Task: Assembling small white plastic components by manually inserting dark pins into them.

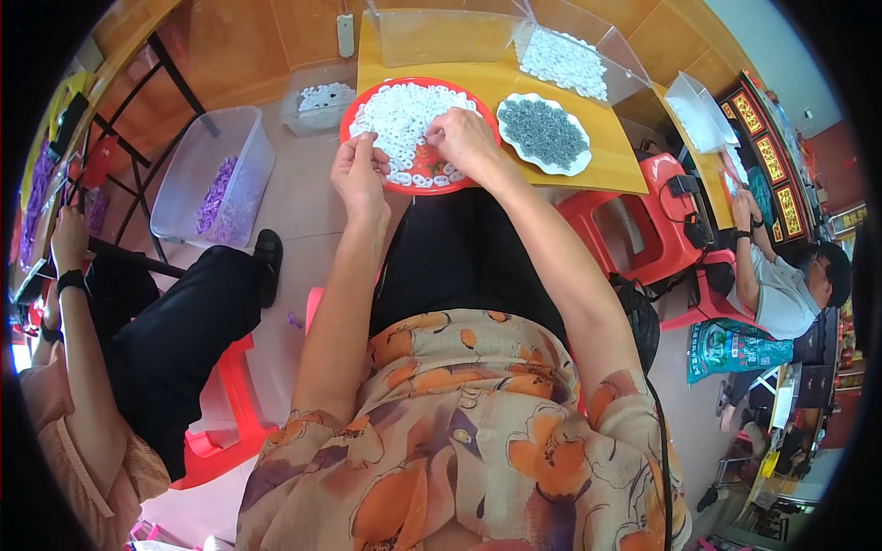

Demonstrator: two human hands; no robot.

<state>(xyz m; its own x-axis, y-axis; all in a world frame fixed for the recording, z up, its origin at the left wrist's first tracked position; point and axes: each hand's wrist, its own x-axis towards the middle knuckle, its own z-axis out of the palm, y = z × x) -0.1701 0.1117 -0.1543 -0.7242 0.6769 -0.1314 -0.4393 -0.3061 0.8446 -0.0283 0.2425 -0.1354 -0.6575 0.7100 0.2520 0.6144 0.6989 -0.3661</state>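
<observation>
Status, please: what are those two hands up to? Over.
Left hand at rim of red tray; right hand among white pieces. Anything held: can't tell. Dish of grey pieces, right, not blocking.

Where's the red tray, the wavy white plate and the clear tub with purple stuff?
Red tray (428, 167): head view, bare patch of its bottom.
Wavy white plate (577, 168): head view, lower right rim.
Clear tub (255, 151): head view, right wall.

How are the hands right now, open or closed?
Left hand: curled by the tray's rim; grip unclear.
Right hand: curled over white pieces; grip unclear.
</observation>
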